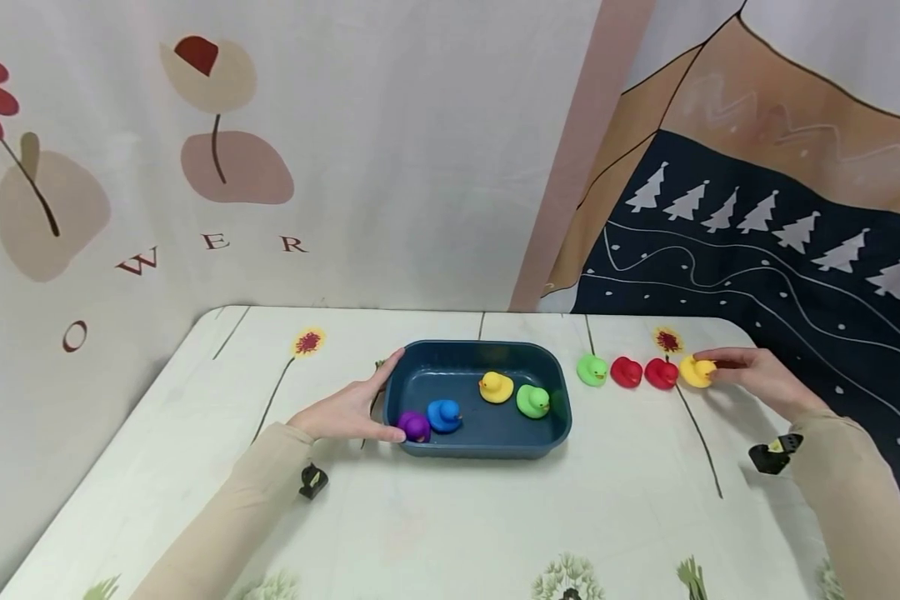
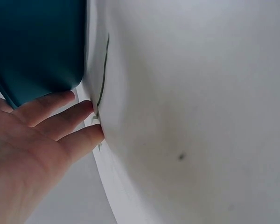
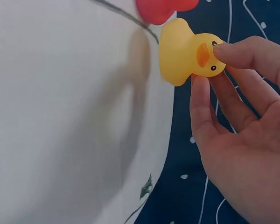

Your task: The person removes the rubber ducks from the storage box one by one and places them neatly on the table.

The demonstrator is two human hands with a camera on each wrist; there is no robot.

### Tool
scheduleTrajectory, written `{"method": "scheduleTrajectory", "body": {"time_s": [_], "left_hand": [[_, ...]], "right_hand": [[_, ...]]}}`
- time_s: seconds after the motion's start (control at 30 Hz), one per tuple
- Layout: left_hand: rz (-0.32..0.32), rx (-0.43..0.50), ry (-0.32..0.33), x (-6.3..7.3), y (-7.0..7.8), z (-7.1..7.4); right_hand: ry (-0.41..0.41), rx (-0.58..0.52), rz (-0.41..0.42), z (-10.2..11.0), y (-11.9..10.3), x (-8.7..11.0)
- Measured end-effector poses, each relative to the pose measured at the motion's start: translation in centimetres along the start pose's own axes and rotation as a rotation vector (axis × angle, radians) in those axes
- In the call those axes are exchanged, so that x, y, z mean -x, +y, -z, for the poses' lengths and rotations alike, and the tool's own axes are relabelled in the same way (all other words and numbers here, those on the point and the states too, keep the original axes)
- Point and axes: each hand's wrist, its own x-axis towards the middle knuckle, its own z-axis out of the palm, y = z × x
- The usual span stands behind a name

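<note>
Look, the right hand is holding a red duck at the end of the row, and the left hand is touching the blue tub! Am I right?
Almost! The duck in the right hand is yellow, not red; the right wrist view shows it clearly. It is at the end of the row, and the left hand is touching the blue tub.

Looks like smooth, satiny plastic in the ducks (image 3: pixel 175 53) and tub (image 1: pixel 480 452); matt cloth in the backdrop (image 1: pixel 420 167) and sleeves (image 1: pixel 221 508).
</note>
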Motion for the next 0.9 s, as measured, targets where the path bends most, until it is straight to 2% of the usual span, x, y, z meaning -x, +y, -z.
{"method": "scheduleTrajectory", "body": {"time_s": [0.47, 0.9], "left_hand": [[0.001, 0.004, 0.0, -0.2, -0.2, -0.1], [-0.011, -0.004, -0.001, -0.1, -0.1, -0.1]], "right_hand": [[0.0, -0.001, -0.045, -0.7, 1.5, -0.4], [0.031, -0.031, -0.064, -1.0, 1.6, -0.7]]}}
